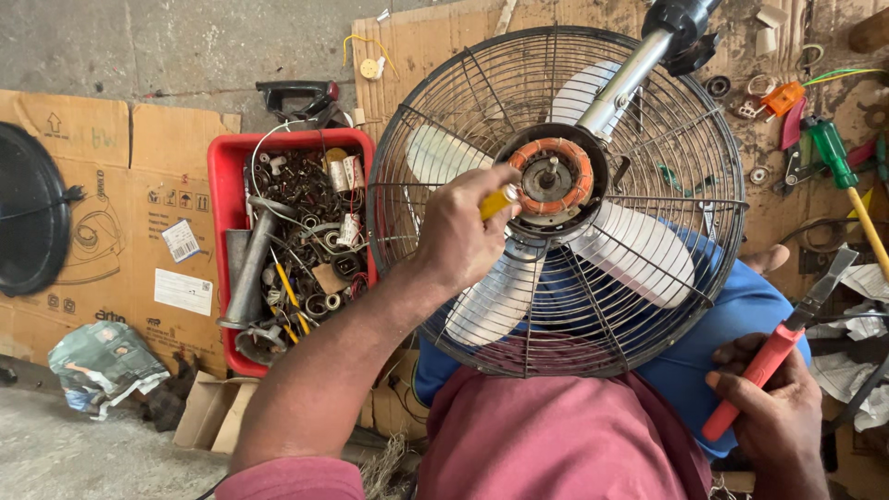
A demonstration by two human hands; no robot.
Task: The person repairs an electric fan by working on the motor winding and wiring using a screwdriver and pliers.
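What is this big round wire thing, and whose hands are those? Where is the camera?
The camera sits on a person's head and looks down, so you see that person's own arms and lap. The big round wire thing is the cage of a fan, lying on the person's knees. Inside are white blades and, in the middle, the fan's motor with orange-brown wire coils showing. The left hand holds a yellow-handled tool against the motor. The right hand holds pliers with red grips. On the floor, on flattened cardboard, stands a red tray full of small metal parts and springs. At the right lie more tools, such as a green-handled screwdriver.
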